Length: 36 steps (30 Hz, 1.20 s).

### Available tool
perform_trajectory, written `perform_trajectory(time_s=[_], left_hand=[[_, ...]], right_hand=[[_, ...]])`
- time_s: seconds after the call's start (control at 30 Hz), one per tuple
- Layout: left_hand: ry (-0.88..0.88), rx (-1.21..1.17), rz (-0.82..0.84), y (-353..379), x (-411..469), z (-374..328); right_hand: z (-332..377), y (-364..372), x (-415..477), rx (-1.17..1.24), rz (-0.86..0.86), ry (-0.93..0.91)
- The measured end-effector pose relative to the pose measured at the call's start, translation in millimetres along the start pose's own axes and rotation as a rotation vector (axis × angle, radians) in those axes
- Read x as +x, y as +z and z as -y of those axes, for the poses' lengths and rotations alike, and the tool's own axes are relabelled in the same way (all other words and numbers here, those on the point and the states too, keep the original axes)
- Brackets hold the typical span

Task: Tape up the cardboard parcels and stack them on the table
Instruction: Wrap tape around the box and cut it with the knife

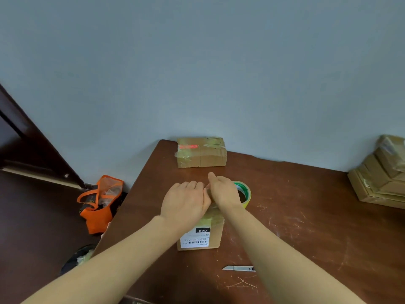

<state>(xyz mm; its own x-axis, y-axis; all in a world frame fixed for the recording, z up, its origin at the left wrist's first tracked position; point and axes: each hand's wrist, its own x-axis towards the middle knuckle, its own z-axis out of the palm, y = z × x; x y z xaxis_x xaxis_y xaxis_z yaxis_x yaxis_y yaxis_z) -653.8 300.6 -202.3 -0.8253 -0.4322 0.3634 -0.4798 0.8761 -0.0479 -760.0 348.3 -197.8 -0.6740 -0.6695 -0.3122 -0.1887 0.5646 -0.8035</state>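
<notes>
From my feed, the pale blue wall fills the upper half of the view, and the scratched brown desk runs under it. At the desk's right edge I see a stack of cardboard parcels, partly cut off by the frame. A taped parcel with a red strip on top sits at the far edge against the wall. Nearer to me, mid-desk, is the parcel being worked on. Its white barcode label faces me, and clear tape shows on its top. An orange bag lies on the floor to the left of the desk.

Both hands are over the near parcel's far end, touching each other. The left hand lies palm down on its top with relaxed fingers, grasping nothing I can see. The right hand has its thumb raised and its fingers tucked toward the left hand, and I cannot tell whether it pinches anything. A green-rimmed tape roll sits just behind the right hand. A small utility knife lies on the desk near my right forearm.
</notes>
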Motion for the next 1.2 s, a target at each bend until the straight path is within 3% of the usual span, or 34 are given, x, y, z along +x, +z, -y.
perform_trajectory(time_s=[0.1, 0.23, 0.37, 0.47, 0.57, 0.63, 0.73, 0.83, 0.93, 1.0, 1.1, 1.2], left_hand=[[0.017, 0.024, -0.033, 1, -2, 2], [0.021, 0.047, -0.027, 1, -5, 0], [0.034, 0.054, -0.007, 0, -8, -3], [0.056, 0.021, 0.096, -4, -13, -3], [0.013, -0.033, 0.118, 0, -11, 3], [-0.028, -0.124, 0.142, 4, -11, 6], [0.065, 0.003, 0.1, 7, -17, 2], [0.055, 0.066, 0.144, 3, -16, 2], [-0.095, -0.079, 0.199, -1, -8, 1], [-0.318, -0.293, 0.198, -3, 0, 10], [-0.563, -0.631, 0.195, -8, 12, 30], [-0.741, -0.958, 0.169, -11, 23, 34]], right_hand=[[-1, 3, -8, -0.251, -0.064, -0.193], [-9, -1, -9, -0.381, -0.063, -0.313], [-11, 2, -15, -0.354, -0.051, -0.328], [-13, -2, -13, -0.313, 0.011, -0.344], [-16, -7, -16, -0.077, 0.082, -0.328], [-24, -3, -23, 0.048, 0.009, -0.347], [-34, 7, -31, -0.062, -0.124, -0.399], [-28, 4, -31, -0.025, -0.073, -0.363], [-27, 1, -37, 0.402, -0.044, -0.184], [-36, -2, -41, 0.579, -0.048, -0.098], [-58, -21, -41, 0.416, -0.148, -0.085], [-79, -42, -38, 0.419, -0.247, 0.019]])
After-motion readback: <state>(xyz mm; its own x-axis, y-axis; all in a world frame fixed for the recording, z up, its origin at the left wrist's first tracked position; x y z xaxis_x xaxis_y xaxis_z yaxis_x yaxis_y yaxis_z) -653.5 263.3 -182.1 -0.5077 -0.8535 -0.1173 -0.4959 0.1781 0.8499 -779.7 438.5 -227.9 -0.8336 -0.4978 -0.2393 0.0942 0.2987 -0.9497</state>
